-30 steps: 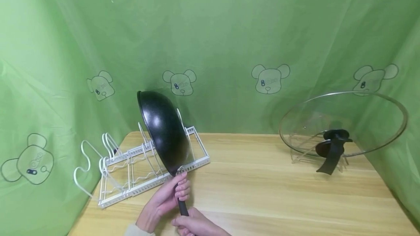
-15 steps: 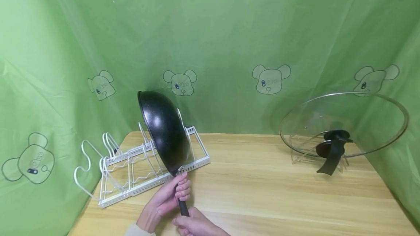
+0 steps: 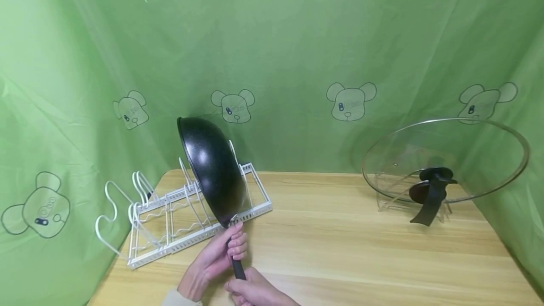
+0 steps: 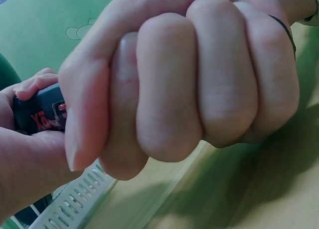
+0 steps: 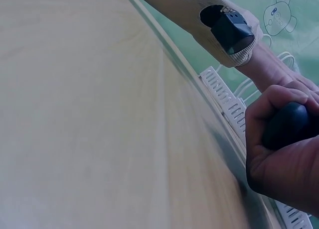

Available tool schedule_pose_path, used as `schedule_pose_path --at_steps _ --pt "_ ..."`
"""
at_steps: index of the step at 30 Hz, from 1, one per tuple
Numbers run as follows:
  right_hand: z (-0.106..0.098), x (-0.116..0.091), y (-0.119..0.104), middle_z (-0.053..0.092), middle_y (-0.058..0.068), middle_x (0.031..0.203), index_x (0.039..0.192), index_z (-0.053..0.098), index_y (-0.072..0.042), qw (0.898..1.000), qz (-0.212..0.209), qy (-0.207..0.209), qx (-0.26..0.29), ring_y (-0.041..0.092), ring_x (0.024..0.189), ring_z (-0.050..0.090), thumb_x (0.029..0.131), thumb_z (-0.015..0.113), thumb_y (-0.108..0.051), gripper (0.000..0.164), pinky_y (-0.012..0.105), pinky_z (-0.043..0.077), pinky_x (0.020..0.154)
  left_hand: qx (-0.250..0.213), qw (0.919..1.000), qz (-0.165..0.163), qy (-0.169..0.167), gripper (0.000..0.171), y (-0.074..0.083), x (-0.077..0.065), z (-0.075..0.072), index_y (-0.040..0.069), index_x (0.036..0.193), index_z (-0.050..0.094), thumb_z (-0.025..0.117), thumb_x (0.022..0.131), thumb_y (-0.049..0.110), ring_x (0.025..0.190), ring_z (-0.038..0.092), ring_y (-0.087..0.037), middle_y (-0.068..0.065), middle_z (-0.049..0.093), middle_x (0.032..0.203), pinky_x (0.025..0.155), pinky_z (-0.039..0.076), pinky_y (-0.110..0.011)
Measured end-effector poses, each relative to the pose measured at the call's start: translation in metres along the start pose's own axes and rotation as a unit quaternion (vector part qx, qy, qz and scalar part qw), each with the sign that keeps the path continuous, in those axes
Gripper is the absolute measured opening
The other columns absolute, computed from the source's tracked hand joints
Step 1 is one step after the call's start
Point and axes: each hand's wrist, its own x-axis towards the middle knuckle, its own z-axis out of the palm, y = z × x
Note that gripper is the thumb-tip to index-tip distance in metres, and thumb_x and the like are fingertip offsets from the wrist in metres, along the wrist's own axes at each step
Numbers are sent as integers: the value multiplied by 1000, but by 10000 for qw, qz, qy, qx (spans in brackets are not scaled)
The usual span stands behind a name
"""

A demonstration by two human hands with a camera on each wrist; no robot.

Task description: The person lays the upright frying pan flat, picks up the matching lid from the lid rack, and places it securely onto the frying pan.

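Observation:
A black wok (image 3: 212,169) stands tilted on its side in the white wire rack (image 3: 187,244), its dark outer bottom facing right and its handle pointing down toward the person. My left hand (image 3: 221,253) grips the black handle (image 3: 238,269) close to the wok. Farther down, my right hand (image 3: 255,289) holds the handle's end. In the left wrist view the right hand's curled fingers (image 4: 167,89) fill the middle, with red lettering on the handle (image 4: 40,112). The handle's rounded end (image 5: 289,127) pokes out of the right hand (image 5: 274,164) in the right wrist view.
At the right a large glass lid (image 3: 480,164) with a black knob (image 3: 429,195) leans on a small wire stand (image 3: 384,204). The wooden table (image 3: 340,249) meets a green cloth backdrop (image 3: 289,60) at the back and sides. White curved dividers rise from the rack's left part.

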Motion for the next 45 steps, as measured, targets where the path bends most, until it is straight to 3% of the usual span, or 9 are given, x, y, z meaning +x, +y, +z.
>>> schedule_pose_path --at_steps 11,27,45 --pt "-1 -3 -4 38 -12 52 62 44 -20 9996 -24 -232 182 1 42 29 91 59 -9 35 14 21 38 133 9998 133 -88 34 0 0 2 20 84 46 30 114 23 58 39 0 12 40 69 58 39 -14" --pt "-5 -8 -9 38 -13 49 59 44 -17 9985 -373 -372 -153 2 40 30 93 61 -14 38 16 22 37 535 9982 287 1 36 6 -2 17 20 80 46 33 113 20 57 41 -1 12 41 68 57 38 -16" --pt "-8 -11 -15 38 -14 50 61 44 -17 9960 -642 -505 -366 1 40 29 95 60 -16 38 17 21 37 1467 9863 729 -199 39 10 -6 36 19 75 43 32 113 16 58 38 -4 10 40 68 59 34 -19"
